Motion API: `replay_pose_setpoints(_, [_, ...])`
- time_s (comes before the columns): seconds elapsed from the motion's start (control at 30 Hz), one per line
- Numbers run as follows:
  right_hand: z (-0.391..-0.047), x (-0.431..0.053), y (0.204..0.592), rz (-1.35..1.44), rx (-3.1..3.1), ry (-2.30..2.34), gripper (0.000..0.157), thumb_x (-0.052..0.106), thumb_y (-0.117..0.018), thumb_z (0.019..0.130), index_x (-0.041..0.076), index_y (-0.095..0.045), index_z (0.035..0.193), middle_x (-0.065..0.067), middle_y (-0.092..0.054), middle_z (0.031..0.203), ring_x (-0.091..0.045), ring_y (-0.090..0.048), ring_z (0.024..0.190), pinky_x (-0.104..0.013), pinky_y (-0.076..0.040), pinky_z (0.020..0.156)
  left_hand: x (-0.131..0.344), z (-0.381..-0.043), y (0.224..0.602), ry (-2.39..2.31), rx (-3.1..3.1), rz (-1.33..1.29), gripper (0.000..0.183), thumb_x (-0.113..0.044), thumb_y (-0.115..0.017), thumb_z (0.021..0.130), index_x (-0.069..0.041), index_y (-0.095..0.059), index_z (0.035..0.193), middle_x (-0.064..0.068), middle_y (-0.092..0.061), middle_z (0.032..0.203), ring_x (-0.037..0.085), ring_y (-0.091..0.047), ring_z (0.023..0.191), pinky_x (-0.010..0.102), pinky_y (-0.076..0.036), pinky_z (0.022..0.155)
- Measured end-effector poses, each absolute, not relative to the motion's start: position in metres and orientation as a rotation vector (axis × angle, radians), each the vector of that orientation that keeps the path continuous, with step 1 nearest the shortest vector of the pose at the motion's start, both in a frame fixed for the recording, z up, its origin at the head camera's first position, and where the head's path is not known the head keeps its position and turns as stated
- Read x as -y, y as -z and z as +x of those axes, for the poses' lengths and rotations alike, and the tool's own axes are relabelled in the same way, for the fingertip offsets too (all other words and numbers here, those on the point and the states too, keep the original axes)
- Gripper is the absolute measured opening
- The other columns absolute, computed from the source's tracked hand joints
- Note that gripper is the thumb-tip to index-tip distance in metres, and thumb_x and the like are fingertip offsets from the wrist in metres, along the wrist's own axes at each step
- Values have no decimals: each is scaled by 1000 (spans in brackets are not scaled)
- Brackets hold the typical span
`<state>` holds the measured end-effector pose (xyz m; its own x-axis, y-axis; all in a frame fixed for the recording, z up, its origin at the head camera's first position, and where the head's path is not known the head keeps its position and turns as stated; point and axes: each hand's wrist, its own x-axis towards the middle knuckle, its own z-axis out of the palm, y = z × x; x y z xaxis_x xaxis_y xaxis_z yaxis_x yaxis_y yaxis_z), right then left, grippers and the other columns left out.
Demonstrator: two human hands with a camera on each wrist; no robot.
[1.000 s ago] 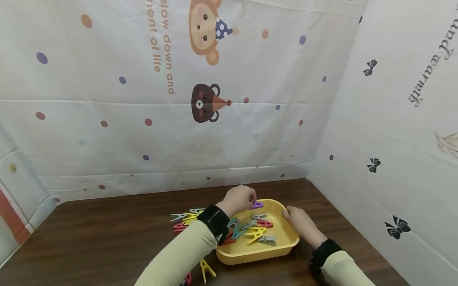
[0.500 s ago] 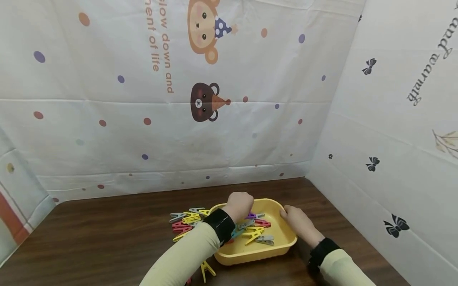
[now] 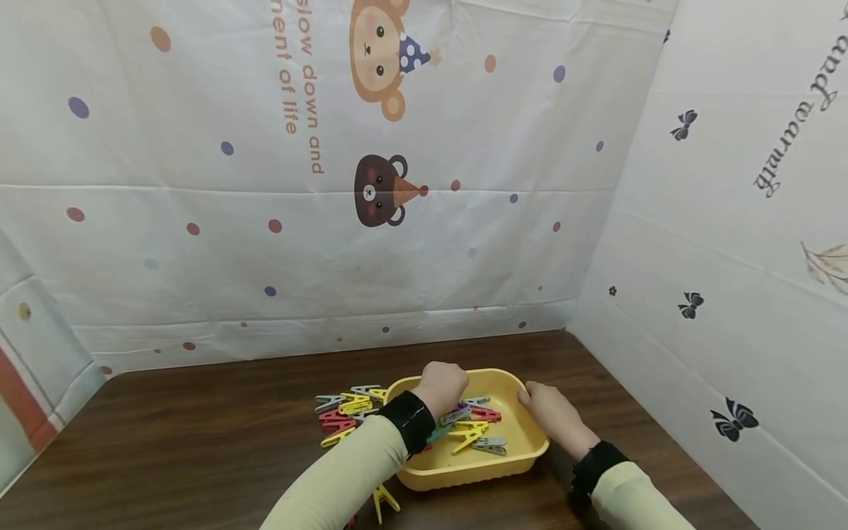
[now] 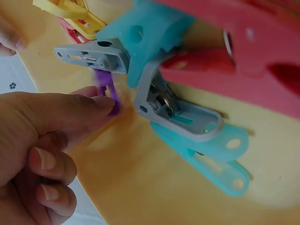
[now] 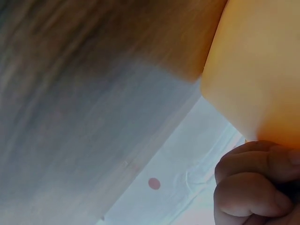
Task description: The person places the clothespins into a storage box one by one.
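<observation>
Inside the yellow plastic tray (image 3: pixel 473 480), my left hand (image 3: pixel 442 386) pinches a purple clothespin (image 4: pixel 103 78) between thumb and forefinger, low among the other pegs. Close by, the left wrist view shows grey (image 4: pixel 89 57), teal (image 4: pixel 225 140) and red clothespins (image 4: pixel 206 70) on the tray floor. A yellow clothespin (image 3: pixel 470 430) also lies in the tray. My right hand (image 3: pixel 556 418) grips the tray's right rim, with curled fingers against the outer wall in the right wrist view. In the head view, the left fingertips are hidden behind the hand.
Left of the tray lies a loose pile of red, yellow and grey clothespins (image 3: pixel 341 419) on the dark wooden table (image 3: pixel 199 442). Another yellow clothespin (image 3: pixel 384 503) sits nearer, partly behind the left sleeve. Printed cloth walls (image 3: pixel 199 258) border the table's back and right.
My left hand has lowered from the tray's far rim into the tray with the purple clothespin, then stays nearly still. The right hand keeps its grip on the rim.
</observation>
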<state>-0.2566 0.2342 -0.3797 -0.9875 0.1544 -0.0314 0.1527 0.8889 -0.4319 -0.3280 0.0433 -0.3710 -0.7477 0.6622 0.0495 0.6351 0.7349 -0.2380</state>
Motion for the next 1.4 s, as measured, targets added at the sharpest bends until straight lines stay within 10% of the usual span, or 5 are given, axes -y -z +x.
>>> replay_pose_setpoints(0.23, [-258, -235, 378, -256, 3062, -684, 31, 20, -48, 106, -6, -65, 108, -6, -60, 77, -15, -53, 66, -29, -44, 60, -38, -332, 368, -23, 2877, -1123, 26, -14, -67, 95, -18, -71, 70, -10, -64, 70, 3, -53, 62, 22, -49, 57])
replay_pose_setpoints(0.47, [-256, -234, 377, -216, 3064, -704, 28, 17, -49, 106, -7, -64, 106, -6, -58, 76, -15, -52, 66, -29, -44, 61, -10, -332, 319, 522, 2879, -1280, 16, -23, -68, 98, -17, -81, 103, -2, -79, 104, 11, -71, 91, 25, -55, 78])
replay_pose_setpoints(0.73, [-258, -237, 376, -172, 3054, -732, 26, 17, -50, 106, -5, -63, 102, -6, -56, 75, -15, -52, 65, -29, -43, 60, 53, -332, 261, 613, 2825, -1221, 17, -22, -66, 100, -12, -79, 104, 2, -77, 96, 13, -65, 79, 30, -54, 74])
replay_pose_setpoints(1.4, [-259, -249, 384, -140, 3029, -680, 26, 16, -50, 105, -4, -64, 98, -5, -58, 73, -13, -52, 61, -29, -43, 58, 93, -370, 368, 517, 3116, -937, 14, -4, -80, 83, -5, -78, 96, 8, -76, 96, 23, -69, 88, 43, -59, 82])
